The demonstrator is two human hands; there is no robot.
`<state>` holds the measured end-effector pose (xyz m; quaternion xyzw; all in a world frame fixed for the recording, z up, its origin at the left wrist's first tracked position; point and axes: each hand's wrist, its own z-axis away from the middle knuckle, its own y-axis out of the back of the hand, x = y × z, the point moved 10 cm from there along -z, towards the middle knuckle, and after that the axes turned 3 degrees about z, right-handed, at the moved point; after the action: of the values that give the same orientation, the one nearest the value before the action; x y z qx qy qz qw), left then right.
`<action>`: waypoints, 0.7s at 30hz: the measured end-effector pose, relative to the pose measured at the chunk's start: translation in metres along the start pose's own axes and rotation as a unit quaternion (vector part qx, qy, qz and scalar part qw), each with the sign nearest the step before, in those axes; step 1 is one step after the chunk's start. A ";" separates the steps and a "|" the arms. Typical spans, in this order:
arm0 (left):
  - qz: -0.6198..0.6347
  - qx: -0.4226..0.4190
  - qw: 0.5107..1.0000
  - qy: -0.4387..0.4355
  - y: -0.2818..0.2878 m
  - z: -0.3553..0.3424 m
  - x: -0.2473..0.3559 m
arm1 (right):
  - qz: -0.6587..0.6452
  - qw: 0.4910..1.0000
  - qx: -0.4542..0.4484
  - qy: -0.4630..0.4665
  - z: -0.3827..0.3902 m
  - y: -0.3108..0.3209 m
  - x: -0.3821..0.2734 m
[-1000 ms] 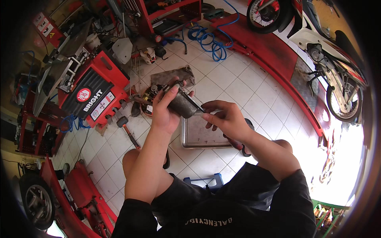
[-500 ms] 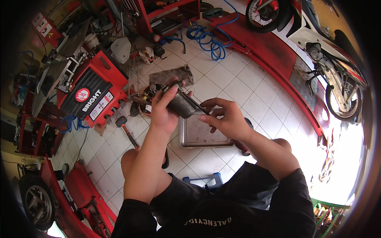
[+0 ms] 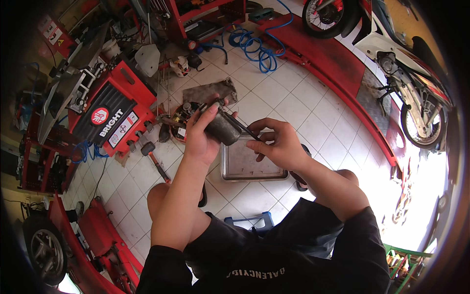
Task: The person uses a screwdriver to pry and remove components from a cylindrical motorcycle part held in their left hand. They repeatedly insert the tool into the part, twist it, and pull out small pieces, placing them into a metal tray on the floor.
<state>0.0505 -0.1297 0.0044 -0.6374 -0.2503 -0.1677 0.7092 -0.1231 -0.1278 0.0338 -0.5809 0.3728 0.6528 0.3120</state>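
Observation:
My left hand [image 3: 200,137] grips a dark, dirty metal cylinder part [image 3: 223,128], held above the floor. My right hand [image 3: 276,144] pinches a thin dark tool [image 3: 245,131] whose tip touches the part's right side. Directly below both hands lies a shallow metal tray [image 3: 249,164] on the white tiled floor. My knees show under my forearms.
A red tool cart [image 3: 115,115] stands at the left with small parts and a hammer [image 3: 154,157] beside it. A grey rag [image 3: 208,90] lies beyond the hands. A blue coiled hose [image 3: 254,44], a red ramp [image 3: 338,73] and motorcycles [image 3: 411,98] are at the right.
My hands have stayed together over the tray, with the right fingers shifting slightly along the thin tool against the part.

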 end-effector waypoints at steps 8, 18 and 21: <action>-0.019 -0.014 1.000 0.009 -0.002 0.001 0.000 | -0.028 0.999 0.006 -0.024 0.002 0.001 0.005; -0.032 -0.005 0.999 0.014 0.000 0.002 -0.003 | 0.003 1.000 0.011 -0.028 -0.001 0.004 0.012; -0.035 -0.001 0.999 0.005 0.000 0.003 -0.002 | 0.016 1.000 0.013 -0.018 0.000 0.002 0.003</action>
<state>0.0480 -0.1269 0.0034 -0.6285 -0.2688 -0.1954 0.7032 -0.1249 -0.1285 0.0309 -0.5587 0.3850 0.6633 0.3157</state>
